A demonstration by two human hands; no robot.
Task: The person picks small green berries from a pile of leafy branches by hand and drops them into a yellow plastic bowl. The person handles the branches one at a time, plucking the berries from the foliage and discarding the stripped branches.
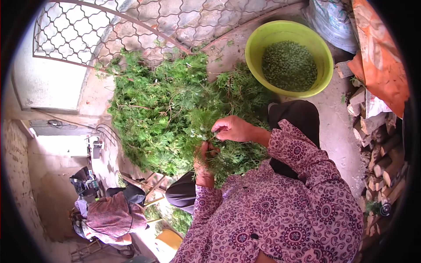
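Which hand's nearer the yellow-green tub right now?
Right. In view, the right hand sits below-left of the tub, over greenery; the left hand is lower and farther left.

Pink shirt (280, 210), purple medallion print — long sleeves (296, 147) — black trousers (296, 115).

Right arm (296, 147) bent at the elbow, reaching leftward from right of centre; the bare right wrist (262, 135) leads to the right hand (235, 129) at mid-frame, back uppermost — thumb and forefinger pinched together, remaining fingers curled. Left arm (201, 210) rising from the lower centre; left hand (203, 160) just below the right — fingers pointing upward, partly hidden.
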